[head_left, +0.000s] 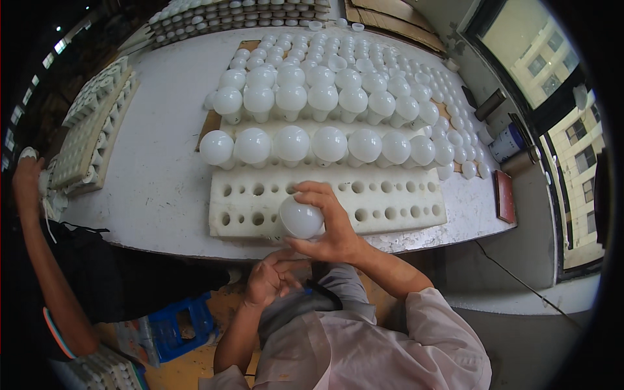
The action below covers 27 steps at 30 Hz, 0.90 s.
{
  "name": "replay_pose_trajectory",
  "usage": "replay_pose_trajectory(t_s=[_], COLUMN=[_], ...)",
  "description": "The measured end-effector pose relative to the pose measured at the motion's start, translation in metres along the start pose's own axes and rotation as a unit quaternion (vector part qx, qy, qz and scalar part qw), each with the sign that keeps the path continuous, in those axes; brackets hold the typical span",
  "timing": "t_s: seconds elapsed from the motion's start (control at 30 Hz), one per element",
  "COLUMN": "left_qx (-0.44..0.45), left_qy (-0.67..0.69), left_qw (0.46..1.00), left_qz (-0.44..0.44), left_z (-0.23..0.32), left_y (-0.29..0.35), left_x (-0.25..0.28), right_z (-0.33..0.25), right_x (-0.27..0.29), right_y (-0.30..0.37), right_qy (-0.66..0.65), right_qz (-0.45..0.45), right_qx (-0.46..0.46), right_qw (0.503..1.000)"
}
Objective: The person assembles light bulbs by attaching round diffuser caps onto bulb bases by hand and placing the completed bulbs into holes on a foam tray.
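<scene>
My right hand (335, 224) is closed around a white light bulb (301, 218), with fingers and thumb on its round globe. The bulb is over the front edge of a white foam tray (331, 226) with rows of holes. Just below the bulb, my left hand (268, 279) has its fingers loosely bent and apart, and nothing shows in it. The bulb's base is hidden near my fingers. On the tray's far part, a row of similar bulbs (291, 143) stands with globes up. More bulb rows (290, 97) stand behind it.
A person's arm (49, 266) reaches toward stacked foam trays (97, 130) at the table's left side. Far back are more stacked trays (240, 13) and cardboard (393, 23). A red-brown box (504, 196) and a dark-labelled can (507, 143) sit at right. A blue stool (182, 328) stands below.
</scene>
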<state>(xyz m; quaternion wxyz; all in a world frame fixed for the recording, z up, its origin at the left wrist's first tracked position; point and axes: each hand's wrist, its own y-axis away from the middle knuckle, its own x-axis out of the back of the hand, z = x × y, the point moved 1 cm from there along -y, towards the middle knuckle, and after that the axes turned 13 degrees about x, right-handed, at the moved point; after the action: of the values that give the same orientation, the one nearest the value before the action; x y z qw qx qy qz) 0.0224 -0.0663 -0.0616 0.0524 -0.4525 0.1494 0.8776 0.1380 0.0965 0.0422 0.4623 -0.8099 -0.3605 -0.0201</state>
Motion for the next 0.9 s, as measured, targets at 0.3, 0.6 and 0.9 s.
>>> replay_pose_trajectory(t_s=[0.3,0.6,0.9], left_qx=[-0.040,-0.304,-0.360], left_qy=[-0.144,-0.239,-0.372], left_qw=[0.979,0.847,0.628], left_qz=[0.141,0.366,0.581], left_z=[-0.004,0.031,0.087], left_y=[0.031,0.039,0.041], left_x=[0.000,-0.003,0.033], right_z=[0.043,0.022,0.056], right_x=[-0.083,-0.018,0.231], right_y=[-0.098,-0.063,0.077], right_qy=[0.144,0.136,0.438], right_qz=[-0.165,-0.072,0.294], right_qx=[0.085,0.112,-0.031], right_qw=[0.972,0.982,0.849])
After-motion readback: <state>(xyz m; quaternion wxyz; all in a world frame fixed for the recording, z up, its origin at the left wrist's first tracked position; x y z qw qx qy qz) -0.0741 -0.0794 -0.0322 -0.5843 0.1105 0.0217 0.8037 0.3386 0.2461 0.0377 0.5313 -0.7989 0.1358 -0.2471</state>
